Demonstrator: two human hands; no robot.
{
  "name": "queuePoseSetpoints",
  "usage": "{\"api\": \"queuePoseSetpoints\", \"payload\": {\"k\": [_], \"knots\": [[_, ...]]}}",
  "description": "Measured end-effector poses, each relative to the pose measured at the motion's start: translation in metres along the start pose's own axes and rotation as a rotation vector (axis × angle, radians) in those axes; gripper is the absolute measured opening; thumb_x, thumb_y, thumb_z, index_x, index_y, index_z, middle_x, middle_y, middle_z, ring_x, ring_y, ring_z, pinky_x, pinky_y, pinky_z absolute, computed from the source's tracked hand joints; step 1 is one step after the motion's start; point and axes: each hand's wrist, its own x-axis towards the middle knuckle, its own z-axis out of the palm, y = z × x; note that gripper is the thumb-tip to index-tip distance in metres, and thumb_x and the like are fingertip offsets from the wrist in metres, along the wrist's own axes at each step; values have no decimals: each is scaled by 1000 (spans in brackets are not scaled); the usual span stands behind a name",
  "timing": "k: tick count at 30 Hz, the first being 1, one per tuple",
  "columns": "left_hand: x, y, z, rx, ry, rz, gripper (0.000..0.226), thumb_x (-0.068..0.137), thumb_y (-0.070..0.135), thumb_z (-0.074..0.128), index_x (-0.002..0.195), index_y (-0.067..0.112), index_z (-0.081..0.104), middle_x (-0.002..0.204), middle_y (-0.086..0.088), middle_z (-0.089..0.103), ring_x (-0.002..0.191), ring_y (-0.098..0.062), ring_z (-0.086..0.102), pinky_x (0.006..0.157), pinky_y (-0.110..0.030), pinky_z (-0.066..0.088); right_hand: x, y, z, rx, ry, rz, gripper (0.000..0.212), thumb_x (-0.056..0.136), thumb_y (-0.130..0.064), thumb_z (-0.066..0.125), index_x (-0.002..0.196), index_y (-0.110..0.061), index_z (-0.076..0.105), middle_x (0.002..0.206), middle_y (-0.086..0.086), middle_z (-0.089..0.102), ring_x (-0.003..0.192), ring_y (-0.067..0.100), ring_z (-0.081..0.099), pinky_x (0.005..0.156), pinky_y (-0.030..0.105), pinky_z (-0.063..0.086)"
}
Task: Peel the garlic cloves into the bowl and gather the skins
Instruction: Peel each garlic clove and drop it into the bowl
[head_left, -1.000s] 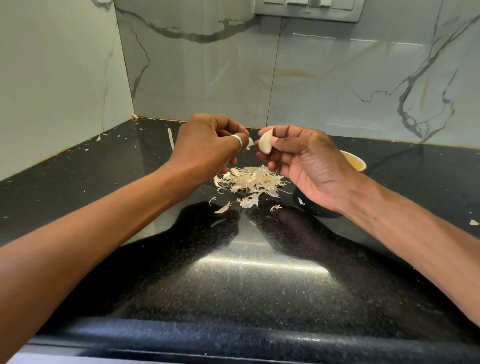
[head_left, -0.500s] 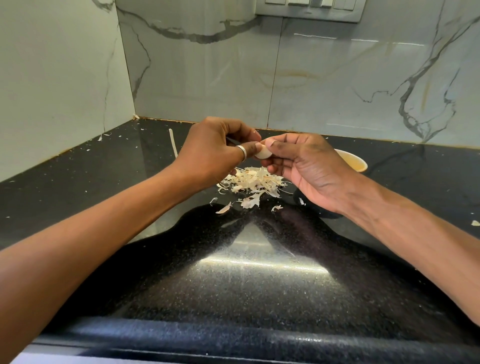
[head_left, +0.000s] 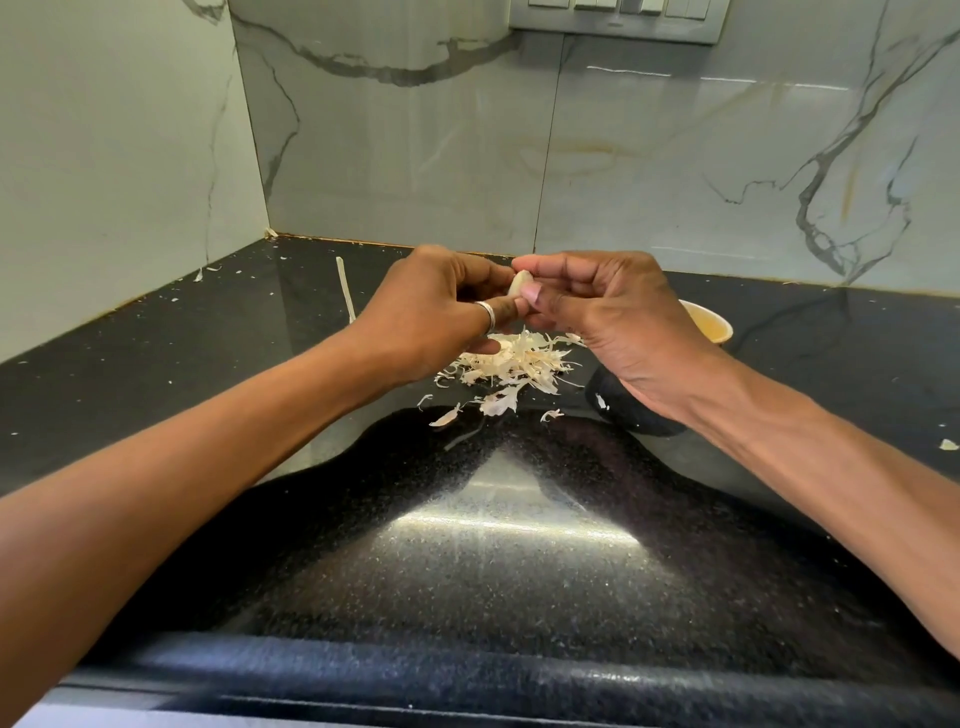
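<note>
Together, hands (head_left: 431, 312) (head_left: 613, 317) pinch a smooth garlic clove (head_left: 520, 285) above papery skins (head_left: 511, 365).

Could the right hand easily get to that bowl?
Probably yes: the right hand is right by the bowl, with nothing visible between them, though it pinches a garlic clove together with the left hand.

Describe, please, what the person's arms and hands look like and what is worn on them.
The left forearm and right forearm are bare, with no sleeve, watch or bracelet showing. The left hand wears one plain silver-coloured ring on a finger. The right hand shows no ring, and neither hand is gloved.
</note>
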Motion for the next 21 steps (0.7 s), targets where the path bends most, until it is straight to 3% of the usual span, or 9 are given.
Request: {"api": "queuePoseSetpoints", "payload": {"k": [6,10,14,18,21], "knots": [[0,-2,-1,-29,-37,18,30,95,19,70,125,16,71,107,4,77,100,-8,73,77,-33,63,-2,-4,1,-143,65,-98,24,85,1,77,104,-12,73,96,4,77,82,9,74,76,23,61],[0,-2,2,-8,-29,21,30,94,23,70,124,19,72,108,6,76,98,-4,72,72,-33,64,0,-4,-2,-242,89,-177,25,81,-3,82,97,-19,72,96,2,76,88,12,74,83,24,60],[1,-3,1,23,-37,20,30,95,23,69,125,19,71,108,0,76,98,-9,72,70,-33,64,2,-2,-5,-259,86,-186,22,79,-6,85,93,-18,73,93,3,77,87,17,75,84,29,61],[1,-4,0,99,-61,39,29,97,22,66,125,19,70,104,-12,74,82,-9,67,67,-28,63,3,-2,-7,-289,67,-181,21,78,-6,86,91,-17,73,90,3,77,83,19,75,80,30,63],[2,-4,-1,136,-77,53,29,98,19,64,127,17,69,104,-13,74,86,-18,69,66,-25,62,4,-2,-9,-299,38,-170,21,76,-8,87,89,-17,73,90,7,77,84,23,76,81,33,63]]}}
